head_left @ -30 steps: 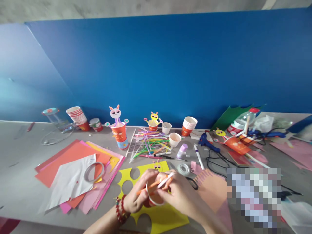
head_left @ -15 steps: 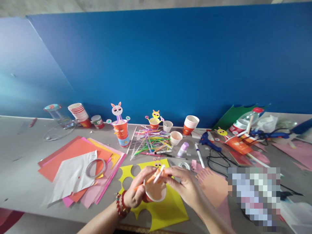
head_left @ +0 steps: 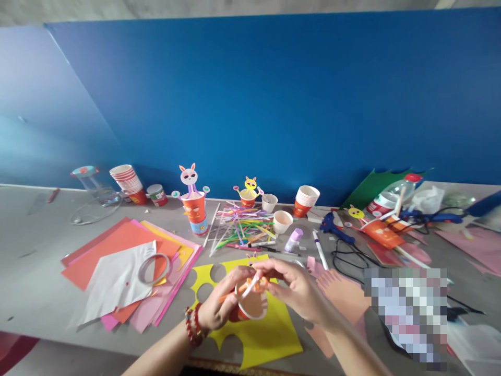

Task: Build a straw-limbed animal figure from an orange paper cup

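Observation:
My left hand (head_left: 221,305) is wrapped round a small red paper cup (head_left: 250,307) held above a yellow sheet with round holes (head_left: 258,334). Its mouth tilts toward me. An orange straw (head_left: 238,290) and a white straw (head_left: 250,284) cross over the cup's rim. My right hand (head_left: 295,290) pinches the straws at the rim with thumb and forefinger. A beaded bracelet (head_left: 193,326) sits on my left wrist.
A stack of coloured paper with a tape ring (head_left: 152,269) lies left. Behind are loose straws (head_left: 242,230), cup figures with bunny heads (head_left: 193,201), stacked cups (head_left: 305,200), a glue stick (head_left: 293,240), a pen (head_left: 320,250), a blue glue gun (head_left: 332,225) with black cable, and a bottle (head_left: 391,198).
The cup and both hands rose slightly and the cup tipped its mouth more toward me. My right fingers moved in along the straws to the rim.

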A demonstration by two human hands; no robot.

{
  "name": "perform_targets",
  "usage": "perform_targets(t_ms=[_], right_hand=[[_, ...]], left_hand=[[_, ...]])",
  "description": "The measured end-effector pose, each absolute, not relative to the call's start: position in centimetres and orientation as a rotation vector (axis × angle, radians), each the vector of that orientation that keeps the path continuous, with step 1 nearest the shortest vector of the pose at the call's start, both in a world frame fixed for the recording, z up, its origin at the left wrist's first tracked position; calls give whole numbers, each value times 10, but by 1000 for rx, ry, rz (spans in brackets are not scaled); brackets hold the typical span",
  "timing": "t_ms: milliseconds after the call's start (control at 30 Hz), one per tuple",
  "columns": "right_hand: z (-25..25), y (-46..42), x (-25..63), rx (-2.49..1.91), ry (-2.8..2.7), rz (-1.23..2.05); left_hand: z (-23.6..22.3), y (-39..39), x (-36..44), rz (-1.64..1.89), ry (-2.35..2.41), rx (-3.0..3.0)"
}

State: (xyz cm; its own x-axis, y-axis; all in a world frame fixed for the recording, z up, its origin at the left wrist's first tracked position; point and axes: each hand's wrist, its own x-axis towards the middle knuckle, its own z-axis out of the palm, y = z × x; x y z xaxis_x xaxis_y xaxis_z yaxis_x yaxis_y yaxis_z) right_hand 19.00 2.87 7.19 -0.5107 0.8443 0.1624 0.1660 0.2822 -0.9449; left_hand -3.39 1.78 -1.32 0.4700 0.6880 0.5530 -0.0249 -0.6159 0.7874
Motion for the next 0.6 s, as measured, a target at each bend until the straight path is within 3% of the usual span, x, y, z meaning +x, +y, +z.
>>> perform_targets(t_ms=[600], right_hand=[[82, 32, 185, -829, -2217, 953]], left_hand=[[-22, 18, -38, 1183, 627, 1889]])
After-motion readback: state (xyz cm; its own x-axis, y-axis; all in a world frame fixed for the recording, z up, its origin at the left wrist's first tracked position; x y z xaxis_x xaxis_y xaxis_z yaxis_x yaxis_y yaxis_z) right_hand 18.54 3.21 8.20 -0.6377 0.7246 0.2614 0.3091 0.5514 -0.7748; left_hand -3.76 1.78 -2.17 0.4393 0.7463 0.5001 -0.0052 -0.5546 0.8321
